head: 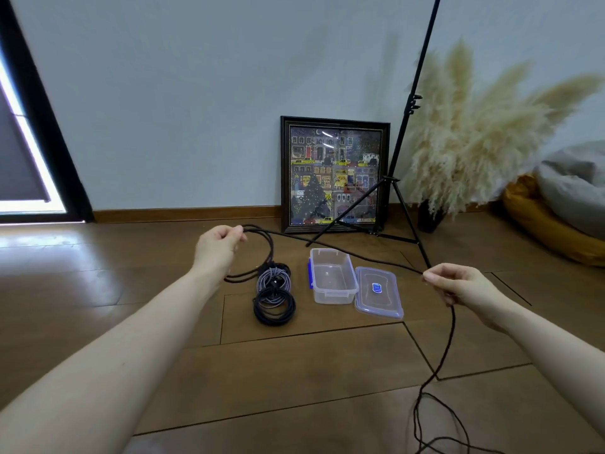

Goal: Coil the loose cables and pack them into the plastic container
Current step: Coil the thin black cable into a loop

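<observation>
Brown wooden plank floor (294, 371) runs back to a pale blue wall (196, 93), and we have a broad bare stretch of it in front of us and to the left. Along the wall stand a dark-framed picture of a town scene (334, 173), a black tripod stand (397, 178) and a bunch of cream pampas grass (474, 139).

Our left hand (217, 245) grips loops of a long black cable (343, 250), which stretches to our right hand (458, 285), pinched there between thumb and fingers, then trails down to the floor.

Between our hands, on the floor, we see a clear rectangular plastic container (332, 276), open with nothing inside; its clear lid with a blue sticker (378, 291) lies just beside it. Left of the container lie a coiled grey braided cable (273, 281) and a coiled black cable (274, 309), overlapping.
</observation>
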A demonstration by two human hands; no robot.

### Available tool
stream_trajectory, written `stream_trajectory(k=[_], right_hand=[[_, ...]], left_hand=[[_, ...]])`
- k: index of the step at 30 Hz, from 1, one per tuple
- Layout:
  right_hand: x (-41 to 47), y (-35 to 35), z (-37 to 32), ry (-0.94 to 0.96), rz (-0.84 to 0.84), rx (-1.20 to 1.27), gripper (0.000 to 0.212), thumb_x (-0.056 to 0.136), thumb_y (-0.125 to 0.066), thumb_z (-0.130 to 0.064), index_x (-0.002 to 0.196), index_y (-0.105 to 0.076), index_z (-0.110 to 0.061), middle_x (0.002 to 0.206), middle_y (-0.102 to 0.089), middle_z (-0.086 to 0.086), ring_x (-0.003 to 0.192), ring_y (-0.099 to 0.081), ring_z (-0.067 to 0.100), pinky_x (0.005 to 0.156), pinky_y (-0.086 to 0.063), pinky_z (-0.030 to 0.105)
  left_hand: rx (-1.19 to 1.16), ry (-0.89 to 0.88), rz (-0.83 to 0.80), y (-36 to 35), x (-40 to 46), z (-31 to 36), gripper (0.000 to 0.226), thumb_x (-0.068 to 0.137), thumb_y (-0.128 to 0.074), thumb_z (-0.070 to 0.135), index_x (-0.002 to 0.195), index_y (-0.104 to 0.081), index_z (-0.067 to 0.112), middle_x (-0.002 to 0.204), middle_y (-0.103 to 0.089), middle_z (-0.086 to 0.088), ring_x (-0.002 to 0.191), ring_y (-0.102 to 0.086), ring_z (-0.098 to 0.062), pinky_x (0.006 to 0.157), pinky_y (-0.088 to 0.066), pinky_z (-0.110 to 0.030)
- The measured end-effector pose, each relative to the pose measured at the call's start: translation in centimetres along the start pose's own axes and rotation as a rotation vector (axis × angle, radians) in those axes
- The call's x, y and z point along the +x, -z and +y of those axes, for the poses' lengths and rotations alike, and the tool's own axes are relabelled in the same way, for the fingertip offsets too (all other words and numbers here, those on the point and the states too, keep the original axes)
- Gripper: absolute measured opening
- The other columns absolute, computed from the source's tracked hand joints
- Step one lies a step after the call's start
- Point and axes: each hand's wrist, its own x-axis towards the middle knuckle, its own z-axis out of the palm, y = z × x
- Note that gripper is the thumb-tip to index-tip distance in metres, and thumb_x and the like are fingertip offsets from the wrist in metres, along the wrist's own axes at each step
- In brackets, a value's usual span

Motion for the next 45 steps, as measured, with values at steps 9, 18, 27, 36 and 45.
stream_trajectory(k=[9, 18, 27, 36, 45], right_hand=[[0.3, -0.9, -0.6, 0.140, 0.120, -0.413, 0.009, 0.090, -0.069, -0.020, 0.084, -0.069, -0.013, 0.074, -0.065, 0.004, 0.070, -0.057, 0.015, 0.065, -0.044, 0.028], [0.6, -4.9, -4.5, 0.235, -0.110, -0.785, 0.017, 0.092, -0.064, -0.029, 0.078, -0.068, -0.020, 0.076, -0.063, -0.008, 0.068, -0.054, 0.009, 0.062, -0.042, 0.030], [-0.4, -8.7, -7.4, 0.302, -0.123, -0.462, 0.038, 0.101, -0.049, -0.030, 0.064, -0.056, -0.022, 0.053, -0.048, -0.008, 0.052, -0.042, 0.014, 0.058, -0.036, 0.030], [-0.4, -10.6, -7.4, 0.225, -0.091, -0.151, 0.036, 0.104, -0.044, -0.027, 0.072, -0.054, -0.014, 0.045, -0.038, -0.011, 0.041, -0.031, 0.006, 0.044, -0.027, 0.020], [-0.1, -10.1, -6.7, 0.252, -0.076, -0.152, 0.021, 0.100, -0.052, -0.033, 0.094, -0.062, -0.015, 0.059, -0.047, -0.013, 0.046, -0.039, -0.001, 0.046, -0.030, 0.012]], left_hand=[[0.308, -0.016, -0.026, -1.5, -0.2, -0.7, 0.031, 0.101, -0.052, 0.031, 0.074, -0.065, 0.022, 0.078, -0.058, 0.005, 0.072, -0.049, -0.015, 0.073, -0.040, -0.032], [0.359, 0.021, -0.267, -5.3, -2.7, 0.0, 0.028, 0.097, -0.061, 0.029, 0.080, -0.074, 0.011, 0.059, -0.054, -0.002, 0.051, -0.046, -0.016, 0.050, -0.035, -0.025], [0.152, 0.135, -0.440, -7.4, -4.9, 1.2, 0.030, 0.105, -0.048, 0.019, 0.104, -0.058, -0.009, 0.057, -0.065, -0.010, 0.045, -0.067, -0.022, 0.036, -0.049, -0.025], [0.044, 0.111, -0.573, -8.3, -5.9, 1.9, 0.026, 0.104, -0.050, 0.021, 0.091, -0.061, 0.001, 0.045, -0.055, -0.001, 0.035, -0.056, -0.018, 0.047, -0.051, -0.028], [-0.075, 0.221, -0.773, -8.2, -5.1, 2.1, 0.040, 0.105, -0.041, 0.038, 0.091, -0.065, 0.009, 0.044, -0.033, 0.008, 0.031, -0.020, -0.004, 0.033, -0.017, -0.012]])
